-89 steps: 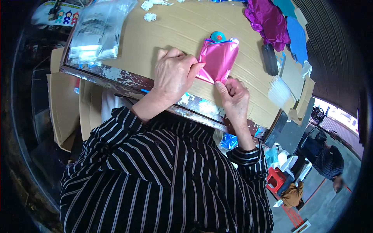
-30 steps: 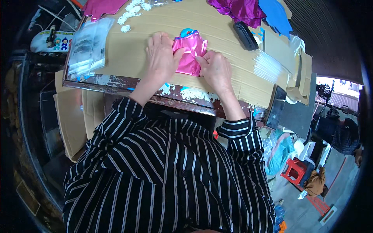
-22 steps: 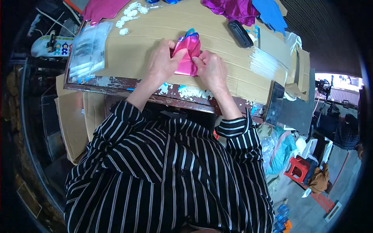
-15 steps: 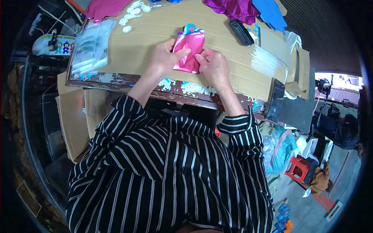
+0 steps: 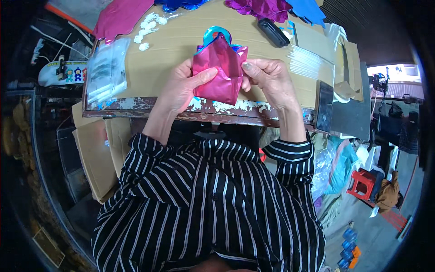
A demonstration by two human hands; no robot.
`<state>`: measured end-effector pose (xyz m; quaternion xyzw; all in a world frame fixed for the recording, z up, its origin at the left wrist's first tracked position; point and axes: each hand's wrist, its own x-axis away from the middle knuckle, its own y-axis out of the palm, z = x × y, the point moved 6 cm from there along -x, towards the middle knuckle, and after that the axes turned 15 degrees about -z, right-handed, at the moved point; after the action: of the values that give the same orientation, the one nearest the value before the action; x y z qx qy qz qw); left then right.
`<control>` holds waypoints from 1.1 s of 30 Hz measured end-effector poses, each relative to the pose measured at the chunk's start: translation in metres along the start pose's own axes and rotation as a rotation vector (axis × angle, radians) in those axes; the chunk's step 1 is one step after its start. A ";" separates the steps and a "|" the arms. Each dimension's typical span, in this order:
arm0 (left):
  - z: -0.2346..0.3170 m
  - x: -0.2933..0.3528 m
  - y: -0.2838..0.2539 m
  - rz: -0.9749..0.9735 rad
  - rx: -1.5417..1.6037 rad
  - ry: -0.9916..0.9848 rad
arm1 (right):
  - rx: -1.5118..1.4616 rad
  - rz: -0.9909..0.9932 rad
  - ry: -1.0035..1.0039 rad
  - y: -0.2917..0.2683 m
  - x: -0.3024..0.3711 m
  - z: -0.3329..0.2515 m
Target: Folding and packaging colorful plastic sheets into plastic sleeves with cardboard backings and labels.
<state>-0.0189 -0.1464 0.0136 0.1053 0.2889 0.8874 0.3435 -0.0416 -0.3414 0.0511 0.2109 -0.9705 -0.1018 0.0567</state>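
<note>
Both hands hold a shiny pink foil pouch point(image 5: 219, 84) above the near part of the table, its top edge spread and its inside partly showing. My left hand point(image 5: 181, 86) grips the pouch's left side, thumb flat on the front and the other fingers behind. At the upper right edge, my right hand point(image 5: 274, 81) pinches the foil between thumb and fingers. Just beyond the pouch lies a round teal roll point(image 5: 216, 32), perhaps tape, with a reddish middle; the pouch hides part of it.
Cardboard point(image 5: 149, 72) covers the table. Clear plastic bags point(image 5: 108, 70) lie at left, crumpled white bits point(image 5: 147, 28) behind them. A black oblong case point(image 5: 273, 32), white sticks point(image 5: 311, 62) and a dark phone-like slab point(image 5: 324, 100) are on the right. Pink foil point(image 5: 120, 20) lies at far left.
The pouch has come nearer and up, and its top has spread apart. My right hand has shifted from its lower right side to the upper right edge. More of the teal roll shows.
</note>
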 end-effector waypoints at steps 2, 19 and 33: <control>-0.002 0.003 0.002 -0.010 0.017 -0.014 | -0.006 0.009 0.008 0.004 0.002 -0.002; 0.003 0.022 0.014 -0.073 -0.105 -0.041 | 0.085 0.104 0.039 0.028 0.010 -0.016; -0.002 0.016 0.011 0.052 -0.167 -0.009 | 0.233 0.333 -0.110 0.027 0.008 -0.009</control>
<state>-0.0379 -0.1428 0.0186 0.0878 0.2095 0.9165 0.3294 -0.0584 -0.3219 0.0663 0.0468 -0.9988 0.0107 -0.0049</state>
